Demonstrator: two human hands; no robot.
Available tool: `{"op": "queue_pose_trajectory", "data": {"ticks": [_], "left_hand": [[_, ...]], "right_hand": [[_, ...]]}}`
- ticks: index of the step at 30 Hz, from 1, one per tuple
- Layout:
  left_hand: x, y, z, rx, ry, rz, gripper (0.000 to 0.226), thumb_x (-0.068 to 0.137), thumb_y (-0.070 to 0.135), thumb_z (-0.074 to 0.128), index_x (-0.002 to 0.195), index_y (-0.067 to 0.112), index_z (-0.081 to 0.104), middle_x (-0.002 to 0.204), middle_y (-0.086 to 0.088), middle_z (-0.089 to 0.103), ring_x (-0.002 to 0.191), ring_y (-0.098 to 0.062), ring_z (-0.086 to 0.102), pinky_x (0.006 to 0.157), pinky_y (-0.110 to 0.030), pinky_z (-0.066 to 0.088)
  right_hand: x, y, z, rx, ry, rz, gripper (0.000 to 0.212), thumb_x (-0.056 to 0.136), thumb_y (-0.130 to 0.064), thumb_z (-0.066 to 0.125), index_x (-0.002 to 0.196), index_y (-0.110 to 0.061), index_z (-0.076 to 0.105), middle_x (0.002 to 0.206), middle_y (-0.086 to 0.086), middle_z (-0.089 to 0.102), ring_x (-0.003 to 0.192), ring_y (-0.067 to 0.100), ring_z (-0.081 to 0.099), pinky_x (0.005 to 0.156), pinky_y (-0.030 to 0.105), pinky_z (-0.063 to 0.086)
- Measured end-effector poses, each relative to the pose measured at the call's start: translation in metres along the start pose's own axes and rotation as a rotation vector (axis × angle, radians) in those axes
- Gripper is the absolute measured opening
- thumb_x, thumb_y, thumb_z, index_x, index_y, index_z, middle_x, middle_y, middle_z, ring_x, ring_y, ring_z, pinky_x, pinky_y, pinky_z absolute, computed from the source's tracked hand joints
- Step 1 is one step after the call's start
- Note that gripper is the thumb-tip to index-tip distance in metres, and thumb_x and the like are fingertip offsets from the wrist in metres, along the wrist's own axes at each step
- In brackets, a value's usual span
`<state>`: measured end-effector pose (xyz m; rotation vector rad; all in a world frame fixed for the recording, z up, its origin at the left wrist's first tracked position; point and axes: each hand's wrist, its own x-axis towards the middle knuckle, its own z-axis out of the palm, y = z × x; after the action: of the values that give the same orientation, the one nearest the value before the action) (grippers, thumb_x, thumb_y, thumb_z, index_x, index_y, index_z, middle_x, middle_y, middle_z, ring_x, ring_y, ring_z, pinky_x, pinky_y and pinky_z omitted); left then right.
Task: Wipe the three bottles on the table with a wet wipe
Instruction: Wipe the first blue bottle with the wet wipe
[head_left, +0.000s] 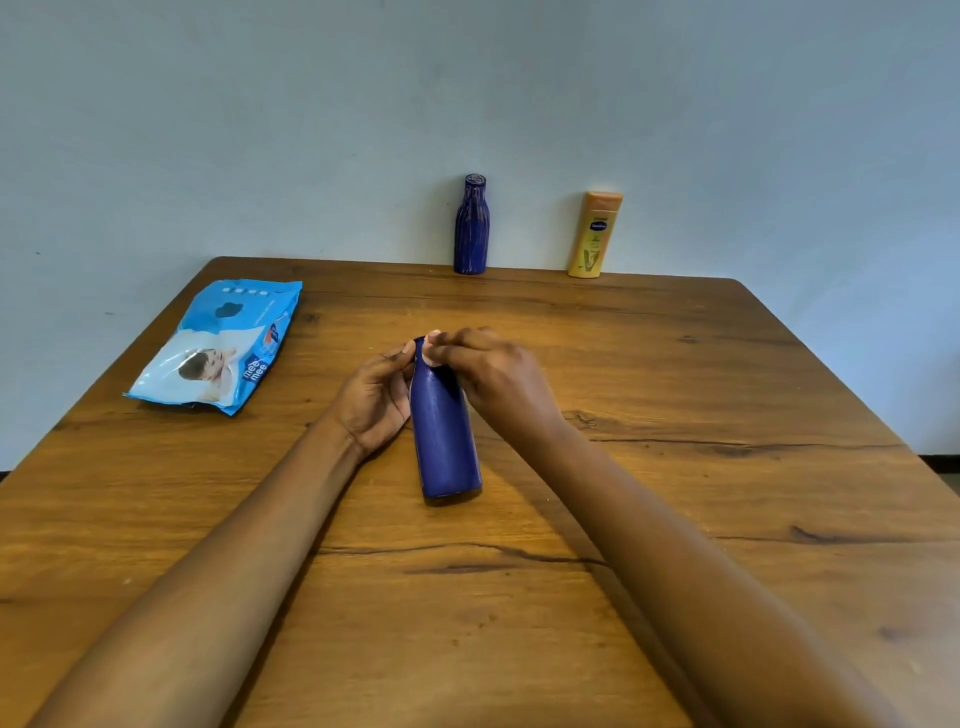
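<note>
Blue bottle (445, 436) mid-tabletop (675, 415); left grip (374, 400) closes on its shoulder from nine o'clock, right grip (488, 374) pinches a white wipe (430, 340) to the neck from three. Looks rigid, light, slick once wet: steady it low.

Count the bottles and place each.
3: near blue bottle at centre, held by the left hand and right hand; far blue bottle at the back edge; yellow bottle to its right. None seems hidden.

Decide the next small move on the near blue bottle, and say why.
Probably draw the right hand down the near blue bottle: its grip, seemingly on a pale wipe, sits at the neck, while the left hand steadies it.
</note>
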<state>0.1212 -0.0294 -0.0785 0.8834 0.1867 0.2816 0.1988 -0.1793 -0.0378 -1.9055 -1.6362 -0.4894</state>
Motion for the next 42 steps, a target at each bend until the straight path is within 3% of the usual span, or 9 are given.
{"op": "queue_pose_trajectory", "data": {"ticks": [8, 13, 19, 24, 28, 31, 34, 39, 42], "left_hand": [[0.003, -0.001, 0.001, 0.033, 0.055, 0.016, 0.027, 0.084, 0.017, 0.054, 0.103, 0.002, 0.066, 0.098, -0.01, 0.072, 0.093, -0.017, 0.068, 0.087, -0.033, 0.054], [0.001, 0.0, -0.001, 0.018, 0.009, -0.019, 0.025, 0.088, 0.019, 0.053, 0.099, 0.009, 0.073, 0.104, -0.01, 0.068, 0.1, -0.019, 0.064, 0.097, -0.039, 0.047], [0.005, -0.001, -0.005, 0.029, -0.073, -0.026, 0.038, 0.07, 0.026, 0.08, 0.102, 0.009, 0.07, 0.103, -0.008, 0.068, 0.101, -0.017, 0.063, 0.102, -0.038, 0.041], [0.002, -0.002, 0.001, 0.097, 0.04, -0.006, 0.036, 0.083, 0.021, 0.054, 0.112, 0.001, 0.062, 0.105, -0.012, 0.07, 0.1, -0.018, 0.065, 0.096, -0.036, 0.048], [0.0, 0.001, -0.003, 0.069, -0.073, -0.051, 0.058, 0.073, 0.027, 0.078, 0.121, 0.001, 0.057, 0.112, -0.012, 0.063, 0.109, -0.021, 0.057, 0.107, -0.043, 0.037], [0.001, 0.0, -0.007, 0.052, -0.102, -0.044, 0.048, 0.069, 0.026, 0.082, 0.11, 0.009, 0.065, 0.108, -0.008, 0.064, 0.108, -0.018, 0.057, 0.11, -0.043, 0.031], [0.0, 0.0, -0.004, 0.063, -0.064, -0.053, 0.054, 0.065, 0.027, 0.084, 0.108, 0.003, 0.064, 0.099, -0.008, 0.069, 0.097, -0.015, 0.064, 0.1, -0.034, 0.043], [-0.002, 0.0, 0.005, 0.078, 0.052, -0.023, 0.029, 0.083, 0.017, 0.051, 0.097, 0.003, 0.072, 0.099, -0.01, 0.072, 0.096, -0.017, 0.067, 0.096, -0.034, 0.046], [-0.002, 0.002, 0.003, 0.07, -0.017, -0.048, 0.038, 0.077, 0.022, 0.069, 0.109, 0.003, 0.062, 0.1, -0.009, 0.068, 0.099, -0.017, 0.061, 0.101, -0.034, 0.043]], "right_hand": [[-0.082, -0.021, -0.018, 0.147, -0.118, -0.06, 0.027, 0.083, -0.006, 0.07, 0.11, -0.006, 0.068, 0.107, 0.007, 0.067, 0.095, 0.019, 0.063, 0.081, 0.033, 0.053], [-0.026, -0.011, -0.005, 0.044, -0.051, -0.016, 0.026, 0.082, 0.0, 0.067, 0.108, -0.003, 0.067, 0.109, 0.012, 0.066, 0.096, 0.023, 0.064, 0.076, 0.039, 0.055], [-0.012, -0.012, 0.001, 0.021, 0.004, 0.066, 0.031, 0.077, 0.003, 0.069, 0.107, -0.002, 0.068, 0.108, 0.014, 0.065, 0.094, 0.026, 0.062, 0.073, 0.043, 0.055], [-0.062, -0.02, -0.008, 0.097, -0.051, 0.014, 0.025, 0.081, 0.0, 0.07, 0.106, -0.004, 0.07, 0.103, 0.01, 0.067, 0.088, 0.024, 0.063, 0.068, 0.038, 0.055], [-0.02, -0.012, -0.002, 0.04, 0.018, 0.058, 0.033, 0.077, 0.003, 0.07, 0.109, -0.001, 0.066, 0.111, 0.013, 0.065, 0.098, 0.024, 0.062, 0.078, 0.039, 0.055], [-0.001, -0.01, 0.003, 0.031, 0.037, 0.107, 0.032, 0.078, 0.004, 0.068, 0.11, -0.001, 0.066, 0.113, 0.014, 0.064, 0.1, 0.025, 0.061, 0.08, 0.04, 0.055], [-0.02, -0.015, 0.001, -0.012, -0.034, -0.009, 0.034, 0.079, 0.001, 0.069, 0.112, -0.001, 0.065, 0.114, 0.013, 0.063, 0.098, 0.025, 0.058, 0.078, 0.038, 0.053], [-0.064, -0.021, -0.006, 0.01, -0.161, -0.136, 0.04, 0.081, -0.004, 0.071, 0.12, -0.005, 0.061, 0.12, 0.01, 0.061, 0.106, 0.024, 0.056, 0.079, 0.039, 0.054], [-0.035, -0.018, -0.002, -0.047, -0.1, -0.109, 0.039, 0.078, -0.002, 0.072, 0.115, -0.002, 0.063, 0.116, 0.013, 0.062, 0.099, 0.024, 0.057, 0.076, 0.036, 0.054]]}}
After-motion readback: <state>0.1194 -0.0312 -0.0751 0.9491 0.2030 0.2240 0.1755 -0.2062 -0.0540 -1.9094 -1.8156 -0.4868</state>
